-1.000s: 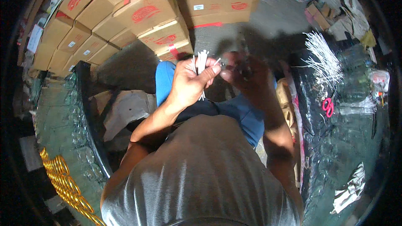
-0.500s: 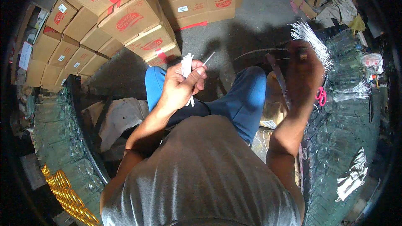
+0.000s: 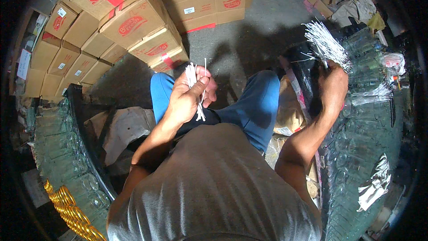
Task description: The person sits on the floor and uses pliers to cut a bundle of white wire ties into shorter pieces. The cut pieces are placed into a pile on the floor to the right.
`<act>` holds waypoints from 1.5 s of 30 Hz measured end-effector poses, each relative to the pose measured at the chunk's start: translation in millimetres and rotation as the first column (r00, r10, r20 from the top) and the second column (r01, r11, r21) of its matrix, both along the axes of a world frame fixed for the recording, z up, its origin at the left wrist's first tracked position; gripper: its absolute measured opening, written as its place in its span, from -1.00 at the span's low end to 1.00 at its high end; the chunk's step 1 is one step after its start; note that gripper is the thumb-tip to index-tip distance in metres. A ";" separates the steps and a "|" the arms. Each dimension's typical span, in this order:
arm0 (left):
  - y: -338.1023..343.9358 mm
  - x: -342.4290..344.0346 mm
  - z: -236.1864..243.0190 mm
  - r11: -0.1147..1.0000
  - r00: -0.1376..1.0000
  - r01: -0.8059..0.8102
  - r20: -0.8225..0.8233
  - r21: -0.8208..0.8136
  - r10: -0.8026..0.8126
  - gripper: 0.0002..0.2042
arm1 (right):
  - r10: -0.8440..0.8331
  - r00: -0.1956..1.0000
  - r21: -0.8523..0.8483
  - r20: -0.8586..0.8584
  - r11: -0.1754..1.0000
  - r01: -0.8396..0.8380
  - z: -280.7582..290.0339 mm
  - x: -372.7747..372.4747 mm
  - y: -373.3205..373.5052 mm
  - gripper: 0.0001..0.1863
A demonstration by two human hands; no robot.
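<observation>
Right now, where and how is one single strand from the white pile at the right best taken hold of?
Probably by the stray ends on the left side of the white pile, pinched between thumb and finger, coming from the left: they jut out apart from the rest. The right hand is at the pile's near end.

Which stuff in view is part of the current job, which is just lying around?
Apparently in use:
thin white strands, held in the left hand
larger white bundle, right hand at it

Apparently lying about:
cardboard boxes
gold-coloured coils
crumpled white cloth
</observation>
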State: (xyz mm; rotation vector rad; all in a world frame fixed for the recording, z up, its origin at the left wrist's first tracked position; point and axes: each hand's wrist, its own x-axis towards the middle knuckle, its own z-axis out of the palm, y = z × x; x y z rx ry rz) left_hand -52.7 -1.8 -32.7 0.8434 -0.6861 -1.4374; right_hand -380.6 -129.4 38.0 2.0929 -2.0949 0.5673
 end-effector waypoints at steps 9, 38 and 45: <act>-1.0 2.2 8.0 1.000 0.991 0.003 0.135 -0.028 0.001 -0.90 | -0.059 0.995 0.016 -0.077 0.998 0.060 -4.2 5.5 -6.7 -0.74; -0.5 3.0 24.3 0.997 0.989 -0.059 0.130 -0.057 0.066 -0.88 | 0.289 0.214 -0.003 0.933 0.601 -0.799 -35.1 178.0 50.8 -0.82; 0.4 4.0 17.6 0.993 0.994 -0.056 0.091 -0.107 0.066 -0.90 | 0.507 0.271 -0.088 0.818 0.576 -0.813 -35.5 175.4 54.9 -0.80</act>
